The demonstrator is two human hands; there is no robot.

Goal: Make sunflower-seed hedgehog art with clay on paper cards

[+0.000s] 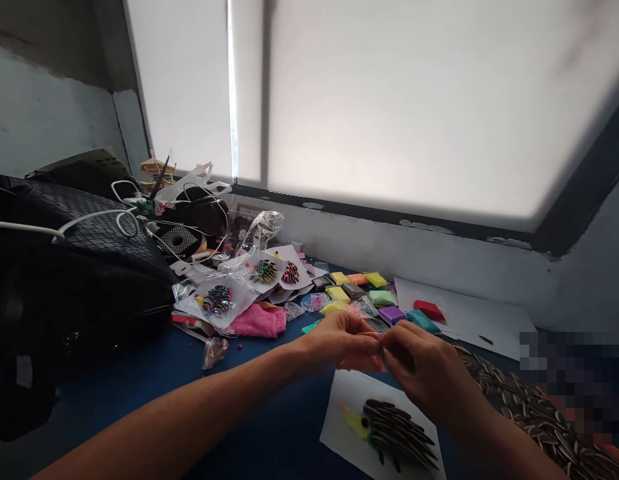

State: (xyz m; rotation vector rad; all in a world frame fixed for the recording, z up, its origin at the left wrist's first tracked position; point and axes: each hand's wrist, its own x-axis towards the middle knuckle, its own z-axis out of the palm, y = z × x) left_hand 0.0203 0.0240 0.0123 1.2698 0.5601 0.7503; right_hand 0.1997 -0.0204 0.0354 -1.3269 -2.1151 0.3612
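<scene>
My left hand (352, 343) and my right hand (422, 363) meet above the table, fingertips pinched together. Whatever lies between them is too small and too hidden to name. Just below is a white paper sheet (334, 427) with a hedgehog figure (397, 433) on it. Its body is covered with dark sunflower seeds like spines, and its face is yellow clay with a black eye and a pinkish nose tip. Past my fingers lie packets of coloured clay, among them a purple packet (391, 315) and a teal packet (423, 321).
Sunflower seeds (534, 407) spread in a heap at the right. Behind them lies white paper (464, 313) with a red clay packet (429, 309). To the left are a pink cloth (259, 321), finished seed figures (217, 299) on paper, and a black bag (79, 287) with white cables.
</scene>
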